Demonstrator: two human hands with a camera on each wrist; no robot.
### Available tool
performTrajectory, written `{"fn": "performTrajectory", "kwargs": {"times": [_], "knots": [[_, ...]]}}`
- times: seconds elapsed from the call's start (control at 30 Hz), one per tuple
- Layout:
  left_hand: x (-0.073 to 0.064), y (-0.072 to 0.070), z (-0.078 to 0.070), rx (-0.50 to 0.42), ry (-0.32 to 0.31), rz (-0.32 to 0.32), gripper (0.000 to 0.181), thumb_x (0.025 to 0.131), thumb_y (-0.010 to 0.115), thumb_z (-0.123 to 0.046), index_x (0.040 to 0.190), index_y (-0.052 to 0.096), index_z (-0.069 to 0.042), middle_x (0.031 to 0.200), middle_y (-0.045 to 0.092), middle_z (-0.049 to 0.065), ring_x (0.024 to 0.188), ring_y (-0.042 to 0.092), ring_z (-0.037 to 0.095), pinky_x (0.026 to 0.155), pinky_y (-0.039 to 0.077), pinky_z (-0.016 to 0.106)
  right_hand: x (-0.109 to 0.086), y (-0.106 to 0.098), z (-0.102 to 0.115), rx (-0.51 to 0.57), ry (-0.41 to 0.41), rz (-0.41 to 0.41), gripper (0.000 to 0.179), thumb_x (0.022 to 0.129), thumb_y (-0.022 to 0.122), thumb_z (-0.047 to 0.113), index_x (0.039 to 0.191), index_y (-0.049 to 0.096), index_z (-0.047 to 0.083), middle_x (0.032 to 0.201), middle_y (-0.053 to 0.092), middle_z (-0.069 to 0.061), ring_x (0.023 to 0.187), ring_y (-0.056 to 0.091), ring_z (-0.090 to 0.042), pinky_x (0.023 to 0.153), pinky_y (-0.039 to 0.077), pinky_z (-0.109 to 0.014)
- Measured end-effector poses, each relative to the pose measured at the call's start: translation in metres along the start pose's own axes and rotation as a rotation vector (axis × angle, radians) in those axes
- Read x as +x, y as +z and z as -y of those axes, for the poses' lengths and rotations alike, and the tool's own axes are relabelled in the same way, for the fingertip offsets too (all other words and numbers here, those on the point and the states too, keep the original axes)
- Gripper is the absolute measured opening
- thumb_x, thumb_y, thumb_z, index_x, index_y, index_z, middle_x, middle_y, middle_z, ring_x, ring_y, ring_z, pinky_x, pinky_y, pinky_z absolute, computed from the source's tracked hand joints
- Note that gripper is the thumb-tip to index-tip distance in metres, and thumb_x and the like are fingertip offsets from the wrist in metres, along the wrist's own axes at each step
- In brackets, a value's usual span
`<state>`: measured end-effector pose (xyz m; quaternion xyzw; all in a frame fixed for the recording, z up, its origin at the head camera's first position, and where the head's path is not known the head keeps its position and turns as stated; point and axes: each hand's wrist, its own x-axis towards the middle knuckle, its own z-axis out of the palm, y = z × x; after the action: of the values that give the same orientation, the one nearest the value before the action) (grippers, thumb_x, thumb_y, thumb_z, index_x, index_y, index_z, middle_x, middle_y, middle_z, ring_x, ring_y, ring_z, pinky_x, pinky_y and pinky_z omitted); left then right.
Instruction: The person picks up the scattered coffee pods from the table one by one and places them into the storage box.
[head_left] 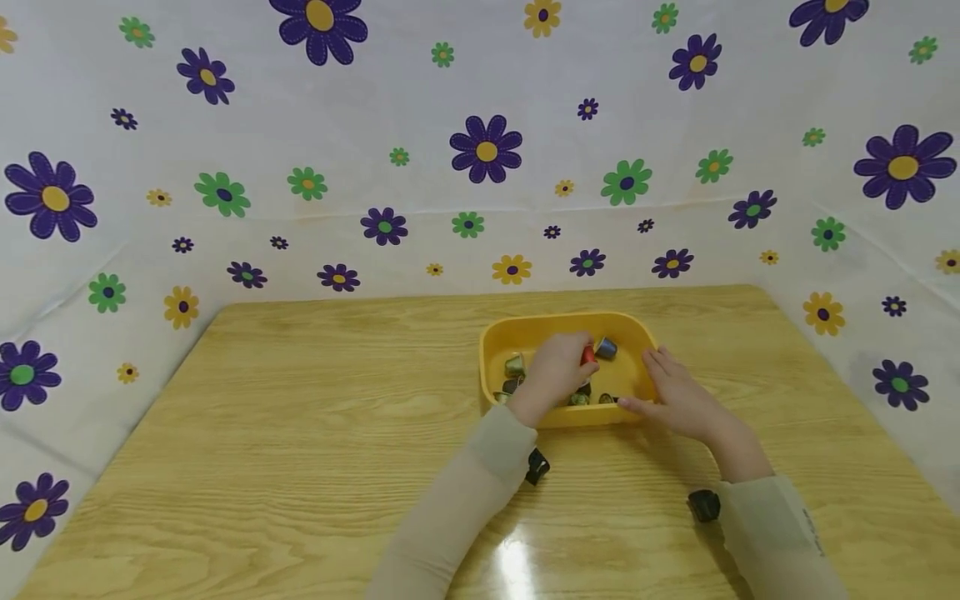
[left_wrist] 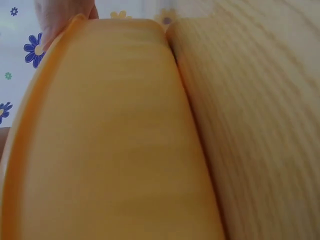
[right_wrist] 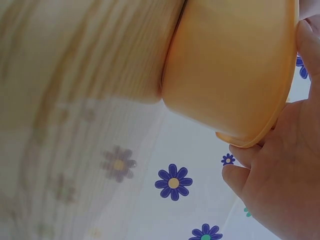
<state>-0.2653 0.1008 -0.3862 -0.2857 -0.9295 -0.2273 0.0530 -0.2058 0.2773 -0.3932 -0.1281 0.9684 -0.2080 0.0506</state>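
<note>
A yellow plastic tub [head_left: 573,417] stands on the wooden table, with several coffee capsules lying inside. My left hand [head_left: 552,377] reaches down into it and pinches a red coffee capsule [head_left: 588,356] between thumb and fingers. A blue capsule [head_left: 607,348] lies just beyond those fingertips, and a gold-green capsule [head_left: 514,364] sits to their left. Dark and greenish capsules near the front wall are partly hidden by the left hand. At the tub's right end, my right hand [head_left: 686,402] grips the rim; in the right wrist view its thumb and fingers [right_wrist: 239,177] spread around the corner.
Wood-grain table top [head_left: 300,433] surrounds the tub. A white cloth with printed flowers [head_left: 480,192] hangs behind the table and along both sides. Each wrist carries a small black device, one under the left cuff [head_left: 537,467] and one beside the right cuff [head_left: 704,505].
</note>
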Motion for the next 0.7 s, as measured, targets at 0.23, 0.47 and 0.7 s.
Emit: {"fn": "performTrajectory", "kwargs": {"times": [0.23,0.47,0.7], "knots": [[0.007,0.013,-0.014,0.048,0.053,0.034,0.023,0.072,0.056,-0.027,0.089,0.050,-0.013,0.066,0.045,-0.007,0.056,0.042,0.006,0.047,0.034,0.016,-0.002,-0.002,0.000,0.033,-0.014,0.008,0.086,0.071,0.040,0.056,0.125,0.008,-0.004,0.128,0.002,-0.019,0.115,-0.003,-0.029,0.088,0.008,-0.046],[0.012,0.022,-0.024,0.193,0.057,0.093,0.035,0.070,0.055,-0.034,0.101,0.050,-0.016,0.080,0.053,-0.007,0.067,0.047,0.006,0.057,0.039,0.018,-0.002,-0.002,-0.001,0.046,-0.028,0.009,0.086,0.071,0.041,0.054,0.125,0.006,-0.003,0.128,0.002,-0.019,0.115,-0.003,-0.029,0.088,0.009,-0.047],[0.014,0.027,-0.024,0.198,0.058,0.125,0.035,0.070,0.056,-0.030,0.100,0.048,-0.014,0.081,0.052,-0.004,0.068,0.047,0.007,0.058,0.039,0.017,-0.001,-0.002,-0.001,0.043,-0.028,0.006,0.087,0.070,0.041,0.055,0.125,0.007,-0.003,0.128,0.002,-0.020,0.115,-0.001,-0.030,0.088,0.009,-0.047]]}}
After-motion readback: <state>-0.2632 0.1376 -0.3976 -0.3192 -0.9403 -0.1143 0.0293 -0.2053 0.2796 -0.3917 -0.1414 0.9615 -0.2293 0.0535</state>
